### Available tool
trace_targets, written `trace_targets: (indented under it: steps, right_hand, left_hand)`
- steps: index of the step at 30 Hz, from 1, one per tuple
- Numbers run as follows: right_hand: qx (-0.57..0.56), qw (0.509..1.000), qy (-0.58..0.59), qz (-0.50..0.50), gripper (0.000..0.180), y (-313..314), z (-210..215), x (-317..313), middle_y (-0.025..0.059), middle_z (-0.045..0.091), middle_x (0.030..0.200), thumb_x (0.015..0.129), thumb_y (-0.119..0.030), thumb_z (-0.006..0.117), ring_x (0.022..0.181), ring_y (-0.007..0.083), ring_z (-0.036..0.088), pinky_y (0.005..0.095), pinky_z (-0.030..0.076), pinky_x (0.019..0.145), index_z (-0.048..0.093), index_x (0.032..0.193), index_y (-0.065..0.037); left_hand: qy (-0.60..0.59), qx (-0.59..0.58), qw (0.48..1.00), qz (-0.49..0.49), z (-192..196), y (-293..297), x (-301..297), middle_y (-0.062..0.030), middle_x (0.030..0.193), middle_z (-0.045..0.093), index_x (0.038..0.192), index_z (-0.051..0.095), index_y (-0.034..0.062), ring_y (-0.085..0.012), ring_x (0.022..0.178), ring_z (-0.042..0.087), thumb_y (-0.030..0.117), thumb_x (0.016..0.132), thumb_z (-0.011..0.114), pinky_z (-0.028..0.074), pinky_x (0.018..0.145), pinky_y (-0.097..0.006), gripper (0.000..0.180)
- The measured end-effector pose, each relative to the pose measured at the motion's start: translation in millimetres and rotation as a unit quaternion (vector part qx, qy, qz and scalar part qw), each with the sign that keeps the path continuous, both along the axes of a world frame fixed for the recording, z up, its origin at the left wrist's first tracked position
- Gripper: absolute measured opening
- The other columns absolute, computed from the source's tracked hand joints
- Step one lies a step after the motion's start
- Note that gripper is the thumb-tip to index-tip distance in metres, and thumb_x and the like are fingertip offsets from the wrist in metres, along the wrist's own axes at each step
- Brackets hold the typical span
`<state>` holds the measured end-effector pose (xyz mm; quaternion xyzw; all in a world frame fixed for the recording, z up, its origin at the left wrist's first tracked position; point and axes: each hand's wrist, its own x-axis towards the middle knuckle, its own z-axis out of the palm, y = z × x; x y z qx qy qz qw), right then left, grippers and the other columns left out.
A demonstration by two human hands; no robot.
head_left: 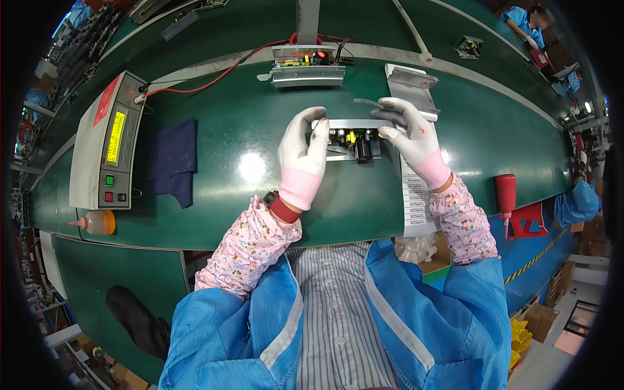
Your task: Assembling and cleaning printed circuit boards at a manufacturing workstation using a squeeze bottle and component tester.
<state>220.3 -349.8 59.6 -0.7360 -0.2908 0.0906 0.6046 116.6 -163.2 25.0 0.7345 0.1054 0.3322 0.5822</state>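
Observation:
My left hand [304,144], in a white glove with a pink cuff, closes on the left end of a power supply board in a metal frame [354,123]. Black and yellow components show on the frame's near side. My right hand [416,135], gloved alike, is bent around the right end, its thumb close against it. A thin grey strip [368,103] sticks out leftward from its upper fingertips, which are slightly blurred. Under my right wrist lies a white sheet of printed labels [418,201]. Behind my hands stands a second power supply unit [307,77], wired with red leads.
On the left stand a tester with a lit yellow display [104,143], a dark blue cloth [174,159] and an orange bottle [99,222]. Metal covers [413,90] lie at the back right. A red bottle [505,194] is near the right edge. Another person [525,26] sits far right.

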Motion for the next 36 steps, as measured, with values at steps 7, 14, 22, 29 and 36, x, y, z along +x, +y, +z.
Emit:
trace_targets:
  steps: [7, 14, 22, 29, 36]
  right_hand:
    - [-0.068, 0.983, 0.133, -0.104, 0.03, 20.0, 19.1, -29.2, 0.0067, 0.069, 0.099, 0.092, -0.018, 0.072, 0.09, 0.0118, 0.06, 0.0226, 0.046, 0.084, 0.069, 0.113, 0.002]
    - [-0.086, 0.975, 0.177, -0.102, 0.031, 32.8, 14.0, -26.1, 0.0051, 0.068, 0.093, 0.093, -0.024, 0.072, 0.083, 0.0088, 0.056, 0.0189, 0.043, 0.08, 0.071, 0.107, 0.004]
    - [-0.056, 0.971, 0.214, -0.091, 0.032, 38.4, 22.7, -26.0, 0.0055, 0.068, 0.093, 0.092, -0.024, 0.072, 0.083, 0.0084, 0.057, 0.019, 0.043, 0.078, 0.071, 0.106, 0.006]
    - [-0.108, 0.975, 0.171, -0.093, 0.032, 36.7, 22.2, -22.5, 0.0063, 0.069, 0.094, 0.092, -0.024, 0.072, 0.084, 0.009, 0.058, 0.0199, 0.044, 0.08, 0.071, 0.107, 0.005]
    - [-0.165, 0.97, -0.071, -0.161, 0.028, 26.9, 13.1, -32.7, 0.009, 0.071, 0.108, 0.09, -0.021, 0.07, 0.101, 0.0181, 0.063, 0.0272, 0.047, 0.093, 0.073, 0.11, -0.002]
  left_hand:
    - [0.057, -0.1, 0.993, -0.031, -12.8, 0.9, -2.9, -0.0085, 0.104, 0.067, 0.11, 0.065, 0.0003, -0.016, 0.087, 0.061, 0.016, 0.097, 0.061, 0.049, 0.08, -0.027, 0.021]
    - [0.053, -0.187, 0.979, -0.067, -6.5, -3.8, -3.2, -0.0074, 0.099, 0.067, 0.107, 0.064, -0.0001, -0.0144, 0.085, 0.059, 0.016, 0.099, 0.059, 0.048, 0.08, -0.026, 0.019]
    - [0.025, -0.187, 0.98, -0.066, -6.5, -3.5, -2.7, -0.0074, 0.099, 0.067, 0.108, 0.064, -0.0002, -0.0138, 0.085, 0.059, 0.017, 0.098, 0.062, 0.049, 0.08, -0.026, 0.02]
    - [0.04, -0.189, 0.979, -0.07, -6.5, -4.6, -1.3, -0.0079, 0.098, 0.067, 0.108, 0.064, 0.0, -0.0139, 0.083, 0.06, 0.015, 0.095, 0.066, 0.05, 0.078, -0.026, 0.02]
    - [0.05, -0.198, 0.976, -0.069, -6.0, -3.9, -0.9, -0.0086, 0.098, 0.068, 0.108, 0.065, -0.0001, -0.0145, 0.083, 0.061, 0.013, 0.093, 0.069, 0.052, 0.077, -0.027, 0.02]
